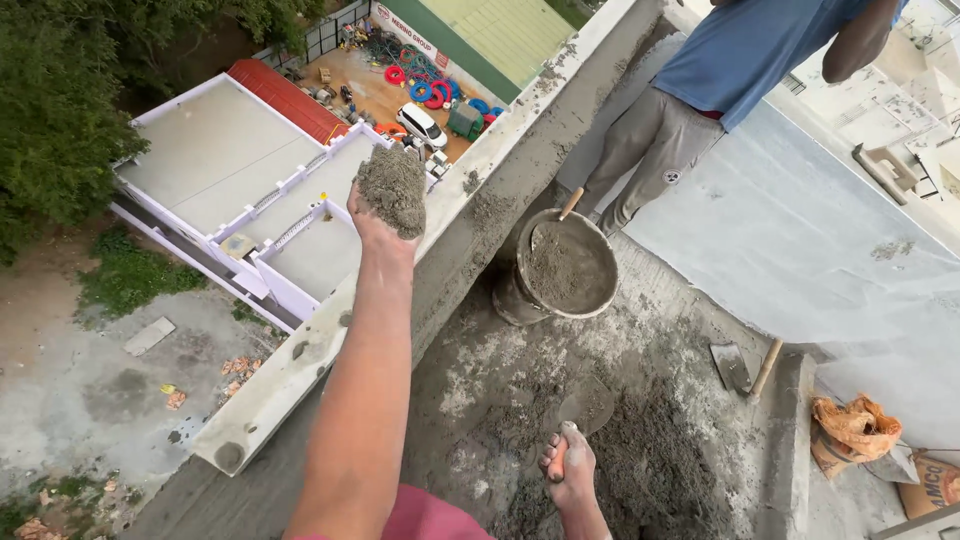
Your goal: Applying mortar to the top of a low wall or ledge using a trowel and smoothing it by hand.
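Observation:
My left hand [376,236] is stretched out and raised over the concrete parapet wall [290,370], shut on a lump of wet grey mortar [393,186]. Lower down, my right hand [571,470] grips the orange handle of a trowel [588,408]. The trowel's blade rests on the loose mortar pile [650,470] spread over the roof floor. A round bucket [603,300] filled with mortar stands by the wall just beyond the pile, with a wooden tool handle sticking out of it.
Another person [700,90] in a blue shirt and grey trousers stands past the bucket. A second trowel with a wooden handle [738,366] lies on a ledge at the right, near an orange sack [852,425]. Beyond the parapet is a long drop to buildings and ground.

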